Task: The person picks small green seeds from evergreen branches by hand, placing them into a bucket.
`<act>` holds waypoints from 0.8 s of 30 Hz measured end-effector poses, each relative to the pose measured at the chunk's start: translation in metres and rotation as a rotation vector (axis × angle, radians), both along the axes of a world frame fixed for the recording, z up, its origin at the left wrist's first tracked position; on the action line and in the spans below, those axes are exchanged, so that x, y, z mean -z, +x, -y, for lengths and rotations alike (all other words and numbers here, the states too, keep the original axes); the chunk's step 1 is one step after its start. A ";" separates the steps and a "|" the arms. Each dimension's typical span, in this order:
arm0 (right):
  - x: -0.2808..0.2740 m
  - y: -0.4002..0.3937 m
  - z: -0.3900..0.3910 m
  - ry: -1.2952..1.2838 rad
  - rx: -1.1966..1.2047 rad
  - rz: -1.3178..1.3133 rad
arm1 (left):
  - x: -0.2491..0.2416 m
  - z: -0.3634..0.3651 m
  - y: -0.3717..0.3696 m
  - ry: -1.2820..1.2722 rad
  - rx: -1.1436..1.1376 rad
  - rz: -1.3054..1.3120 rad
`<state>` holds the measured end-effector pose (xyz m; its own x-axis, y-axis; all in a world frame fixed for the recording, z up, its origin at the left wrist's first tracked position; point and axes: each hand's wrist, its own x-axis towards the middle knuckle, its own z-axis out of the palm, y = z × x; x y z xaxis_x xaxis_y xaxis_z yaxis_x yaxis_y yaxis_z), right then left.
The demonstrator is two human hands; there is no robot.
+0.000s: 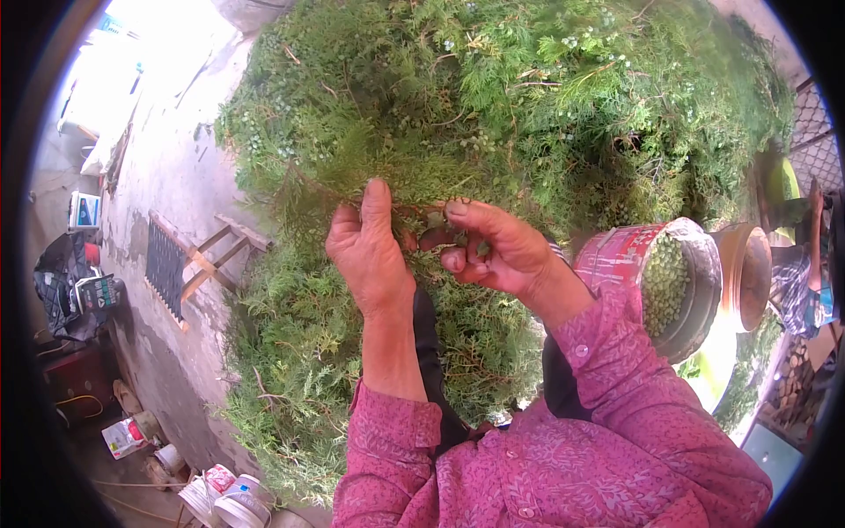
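Left hand and right hand hold one sprig over one heap.

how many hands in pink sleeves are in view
2: the left hand against the green foliage, and the right hand beside it, nearer the red bucket. The left hand's far side is hidden.
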<state>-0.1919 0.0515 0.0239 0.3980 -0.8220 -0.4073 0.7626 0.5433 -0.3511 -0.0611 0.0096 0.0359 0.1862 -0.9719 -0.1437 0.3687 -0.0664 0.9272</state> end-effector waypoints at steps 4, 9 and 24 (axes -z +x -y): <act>0.012 -0.003 0.000 -0.067 -0.069 0.094 | -0.003 -0.003 0.001 0.020 0.031 0.026; -0.003 -0.002 0.001 -0.007 -0.074 0.131 | -0.006 -0.004 0.000 0.017 0.026 0.037; -0.003 -0.003 -0.005 -0.134 -0.060 0.157 | -0.012 -0.003 0.007 0.083 0.235 -0.183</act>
